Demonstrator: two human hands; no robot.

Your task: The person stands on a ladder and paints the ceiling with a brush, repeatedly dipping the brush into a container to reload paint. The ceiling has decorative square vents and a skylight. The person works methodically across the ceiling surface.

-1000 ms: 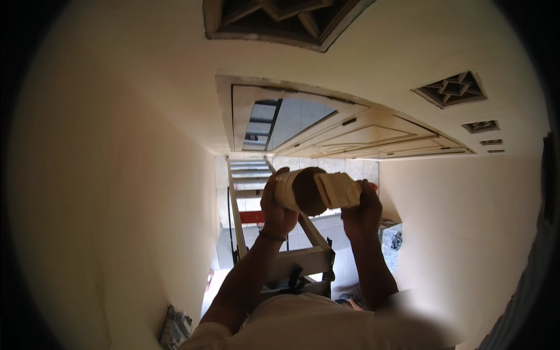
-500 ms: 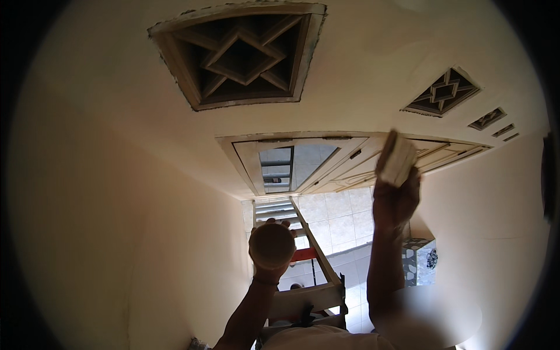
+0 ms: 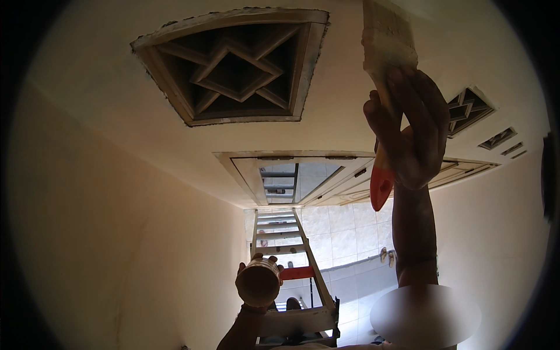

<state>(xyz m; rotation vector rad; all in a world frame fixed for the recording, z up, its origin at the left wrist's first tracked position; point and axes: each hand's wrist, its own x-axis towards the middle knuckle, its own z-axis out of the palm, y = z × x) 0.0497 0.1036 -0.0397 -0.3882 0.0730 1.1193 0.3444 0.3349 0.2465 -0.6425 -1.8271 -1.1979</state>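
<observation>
My right hand (image 3: 417, 119) is raised high on the right, its fingers wrapped round a wide paintbrush (image 3: 389, 38). The brush's pale, paint-caked bristle end points up against the cream wall (image 3: 344, 76), and its red handle tip hangs below my palm. Whether the bristles touch the wall, I cannot tell. Lower down, my left hand (image 3: 273, 263) is closed round a round, light-coloured cup (image 3: 258, 284) above the ladder. The cup's inside is shaded, so what it contains does not show.
I am up on a ladder (image 3: 303, 233) with a red brace. A vent with a diamond grille (image 3: 236, 69) sits in the wall at upper left, with smaller vents at right. Below are a framed door (image 3: 350, 169) and a tiled floor (image 3: 344, 233). A side wall (image 3: 116, 221) stands at left.
My right hand has risen with the paintbrush, which now points up, closer to the camera. My left hand and the cup have dropped slightly lower. The view has shifted a little.
</observation>
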